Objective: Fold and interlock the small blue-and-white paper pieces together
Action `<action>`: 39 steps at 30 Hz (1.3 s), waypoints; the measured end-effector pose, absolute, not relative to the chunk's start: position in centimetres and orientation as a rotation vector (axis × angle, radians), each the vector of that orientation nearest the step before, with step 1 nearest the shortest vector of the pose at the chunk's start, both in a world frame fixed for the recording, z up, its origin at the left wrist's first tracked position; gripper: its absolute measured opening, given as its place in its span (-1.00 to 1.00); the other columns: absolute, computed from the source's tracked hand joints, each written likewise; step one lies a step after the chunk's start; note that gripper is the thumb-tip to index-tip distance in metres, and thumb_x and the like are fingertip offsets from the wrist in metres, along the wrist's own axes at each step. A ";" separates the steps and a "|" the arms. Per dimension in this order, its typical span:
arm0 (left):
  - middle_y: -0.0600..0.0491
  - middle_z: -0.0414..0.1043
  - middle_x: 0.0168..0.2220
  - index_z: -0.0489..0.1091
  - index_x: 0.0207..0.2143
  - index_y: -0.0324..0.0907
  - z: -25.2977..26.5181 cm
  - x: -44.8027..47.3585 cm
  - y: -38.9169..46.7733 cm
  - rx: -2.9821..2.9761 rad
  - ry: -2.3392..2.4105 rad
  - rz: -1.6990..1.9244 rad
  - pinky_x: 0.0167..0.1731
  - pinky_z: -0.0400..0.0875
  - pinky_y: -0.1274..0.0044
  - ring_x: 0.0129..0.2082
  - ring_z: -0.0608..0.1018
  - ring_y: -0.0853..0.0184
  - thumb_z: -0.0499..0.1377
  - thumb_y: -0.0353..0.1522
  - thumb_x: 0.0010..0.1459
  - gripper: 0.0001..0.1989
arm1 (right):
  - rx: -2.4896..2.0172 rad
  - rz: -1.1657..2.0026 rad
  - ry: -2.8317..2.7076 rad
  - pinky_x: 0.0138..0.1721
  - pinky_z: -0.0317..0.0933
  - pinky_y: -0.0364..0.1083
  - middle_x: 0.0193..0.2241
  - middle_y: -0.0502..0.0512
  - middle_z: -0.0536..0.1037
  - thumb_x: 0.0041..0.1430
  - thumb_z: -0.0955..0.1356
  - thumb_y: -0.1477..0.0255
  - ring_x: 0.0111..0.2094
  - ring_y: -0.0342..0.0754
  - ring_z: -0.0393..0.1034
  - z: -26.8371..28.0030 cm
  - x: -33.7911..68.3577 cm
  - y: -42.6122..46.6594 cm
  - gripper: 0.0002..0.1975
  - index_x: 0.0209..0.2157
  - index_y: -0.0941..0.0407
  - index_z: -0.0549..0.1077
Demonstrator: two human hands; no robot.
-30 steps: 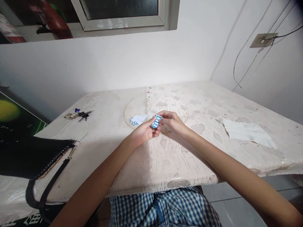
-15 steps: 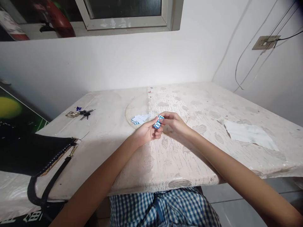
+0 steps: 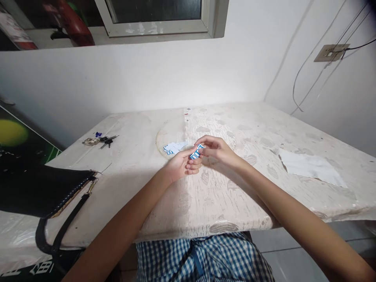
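Between my two hands, above the middle of the table, is a small white piece with blue outlined shapes, looking like folded paper or card (image 3: pixel 196 152). My left hand (image 3: pixel 182 163) grips its lower left side, with the other fingers curled beneath. My right hand (image 3: pixel 217 149) pinches its right side between thumb and fingers. Just beyond my left hand lie several white paper cut-outs with blue lines (image 3: pixel 174 147), partly overlapping on the tablecloth. The underside of the held piece is hidden by my fingers.
The table (image 3: pixel 164 203) has a pale patterned plastic cover. A white cloth or paper (image 3: pixel 313 167) lies at the right. On the left are a bunch of keys (image 3: pixel 107 141) and a black bag (image 3: pixel 44 192) with a strap. A white wall (image 3: pixel 164 78) stands behind.
The held piece has tilted slightly between my fingers, and my right fingers have shifted a little on it. Both hands keep their hold.
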State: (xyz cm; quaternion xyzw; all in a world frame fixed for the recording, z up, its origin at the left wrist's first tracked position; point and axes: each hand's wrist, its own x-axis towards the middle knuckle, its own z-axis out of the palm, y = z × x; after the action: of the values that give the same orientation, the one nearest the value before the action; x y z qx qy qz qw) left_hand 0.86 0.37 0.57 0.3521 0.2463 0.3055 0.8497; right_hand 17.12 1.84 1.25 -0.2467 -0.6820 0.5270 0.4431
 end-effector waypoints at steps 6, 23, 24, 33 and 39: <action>0.22 -0.10 -0.69 0.28 -0.45 -0.27 0.7 0.8 0.3 0.755 0.525 0.648 -0.81 0.00 0.72 -0.77 0.03 0.57 -0.02 -0.23 0.17 -0.71 | -0.602 1.312 -1.694 -0.38 0.15 -0.12 -0.47 -0.01 0.40 -0.04 0.33 0.49 -0.45 -0.18 0.28 1.4 17.2 1.8 -0.86 -0.35 0.14 0.38; 0.13 0.16 -0.64 0.30 -0.41 -0.20 0.7 1.3 0.0 0.779 0.501 0.703 -0.56 0.28 0.60 -0.70 0.23 0.51 -0.07 -0.25 0.21 -0.73 | -0.755 1.309 -1.631 -0.34 0.17 -0.07 -0.47 0.05 0.43 -0.08 0.34 0.49 -0.42 -0.12 0.31 1.9 16.9 1.3 -0.83 -0.35 0.16 0.43; 0.15 0.14 -0.64 0.30 -0.41 -0.20 0.7 1.3 0.0 0.758 0.503 0.707 -0.57 0.28 0.61 -0.71 0.21 0.52 -0.06 -0.25 0.20 -0.74 | -0.772 1.250 -1.658 -0.30 0.17 -0.06 -0.43 0.07 0.44 -0.06 0.34 0.48 -0.39 -0.10 0.32 1.9 16.8 1.3 -0.81 -0.31 0.16 0.43; 0.11 0.22 -0.60 0.32 -0.42 -0.26 -0.6 1.9 0.9 0.746 0.572 0.981 -0.57 0.26 0.64 -0.64 0.32 0.50 -0.02 -0.30 0.20 -0.76 | -0.865 0.639 -2.083 -0.06 0.08 0.10 -0.10 0.21 0.35 -0.07 0.37 0.36 -0.06 0.13 0.19 0.7 16.4 0.6 -0.35 0.10 0.13 0.20; 0.06 0.32 -0.50 0.34 -0.37 -0.26 -0.8 2.7 1.0 0.652 0.635 1.092 -0.48 0.32 0.63 -0.53 0.41 0.47 -0.01 -0.37 0.19 -0.82 | -0.883 0.419 -2.130 -0.05 0.09 0.11 -0.06 0.27 0.32 0.04 0.28 0.44 -0.04 0.15 0.19 -0.6 15.4 0.4 -0.42 0.14 0.12 0.14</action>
State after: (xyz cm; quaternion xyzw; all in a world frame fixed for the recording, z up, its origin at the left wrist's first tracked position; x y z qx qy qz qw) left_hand 2.68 0.95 -0.82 0.2992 0.2912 0.5013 0.7579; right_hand 15.42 0.39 -0.58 -0.3472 -0.8376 0.1648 0.3883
